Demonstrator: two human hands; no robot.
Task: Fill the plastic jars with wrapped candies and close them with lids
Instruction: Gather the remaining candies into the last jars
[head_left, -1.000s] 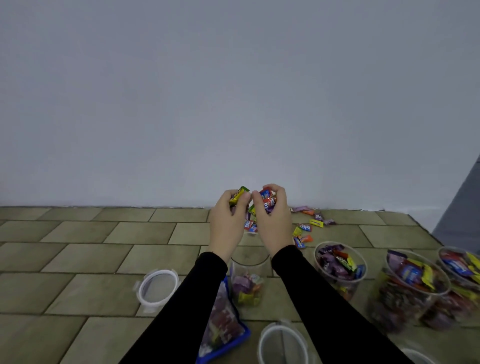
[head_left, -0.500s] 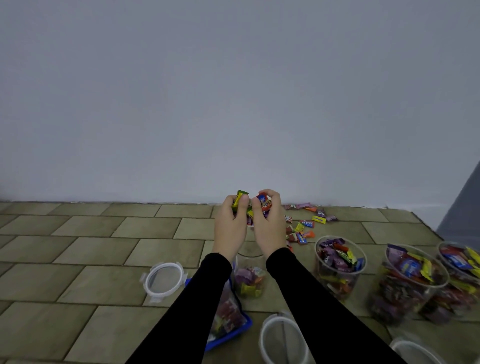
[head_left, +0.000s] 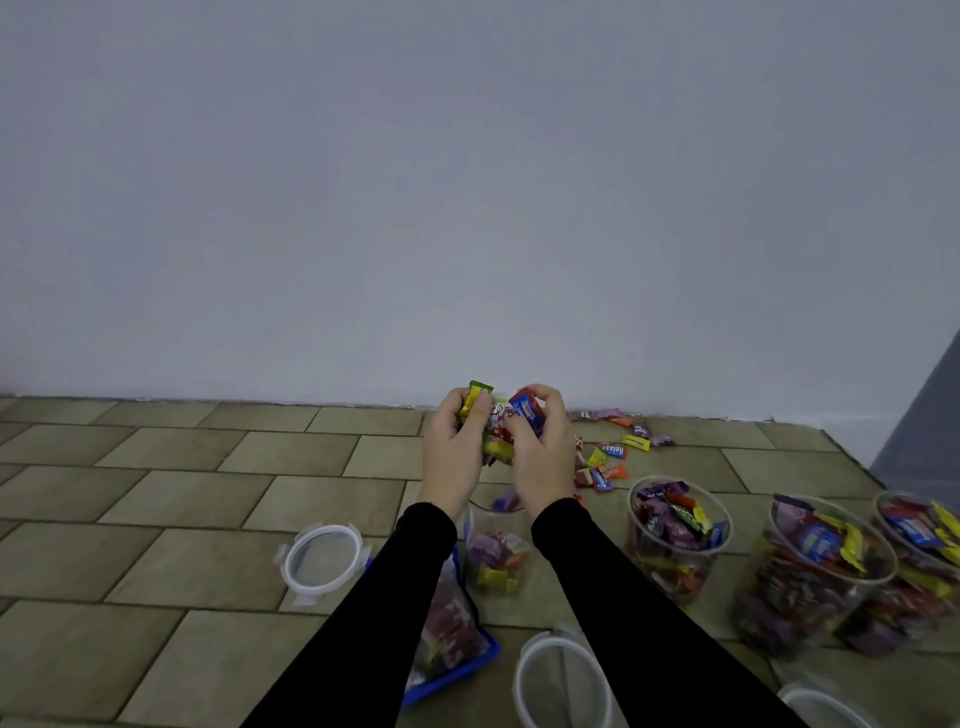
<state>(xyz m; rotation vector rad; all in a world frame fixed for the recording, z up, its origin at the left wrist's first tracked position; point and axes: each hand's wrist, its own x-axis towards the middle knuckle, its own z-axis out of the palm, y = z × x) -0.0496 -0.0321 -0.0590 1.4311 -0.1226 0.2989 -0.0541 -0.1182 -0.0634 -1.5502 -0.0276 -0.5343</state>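
We cup a loose heap of wrapped candies between left hand and right hand, fingers curled round them above the part-filled jar; light, slippery wrappers likely spill unless scooped from beneath.

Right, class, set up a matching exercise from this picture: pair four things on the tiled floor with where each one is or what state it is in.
Things:
1. handful of candies
2. jar between the arms
3. lid on the left
4. loose candies

Places or states:
A. scattered near the wall
B. lying flat on the tiles, on no jar
C. held in both hands
D. partly filled, open

Pairs: 1-C, 2-D, 3-B, 4-A
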